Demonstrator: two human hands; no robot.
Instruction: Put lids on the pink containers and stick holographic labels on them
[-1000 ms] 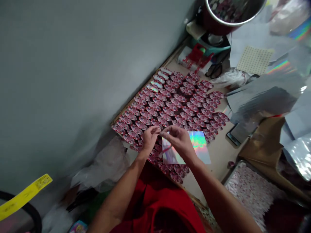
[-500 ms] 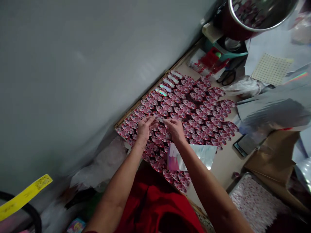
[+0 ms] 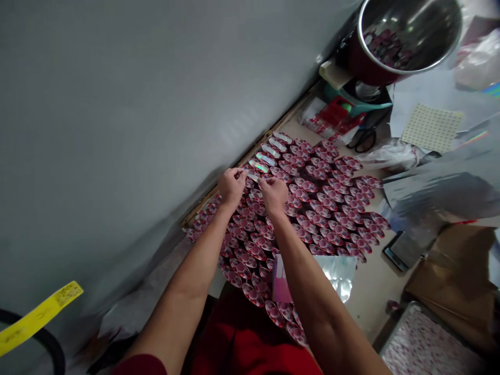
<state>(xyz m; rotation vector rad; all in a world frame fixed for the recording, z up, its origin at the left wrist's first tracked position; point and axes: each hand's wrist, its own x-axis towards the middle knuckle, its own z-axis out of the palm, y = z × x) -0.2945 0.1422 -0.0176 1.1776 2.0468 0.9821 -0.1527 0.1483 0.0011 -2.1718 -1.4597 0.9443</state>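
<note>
Rows of small red-and-white oval pieces [image 3: 324, 208] cover a tan board [image 3: 371, 284] beside a grey wall. Near the wall, several ovals carry shiny holographic strips [image 3: 269, 151]. My left hand [image 3: 231, 186] and my right hand [image 3: 274, 195] reach to that row, fingers pinched together on a small holographic strip [image 3: 252, 176] held between them just over an oval. A holographic sheet [image 3: 336, 268] lies on the board near me, partly hidden by my right forearm.
A steel bowl [image 3: 410, 34] holding more ovals stands at the far end, with scissors [image 3: 365, 138], a dotted sticker sheet [image 3: 432, 127] and silver foil sheets [image 3: 441, 182] on the right. A phone [image 3: 402, 250] and a tray of pieces [image 3: 425, 349] lie nearer. A yellow strip [image 3: 37, 317] is at lower left.
Both hands moved away from the holographic sheet and forward across the board to the row by the wall, carrying the small strip. The view shifted with them.
</note>
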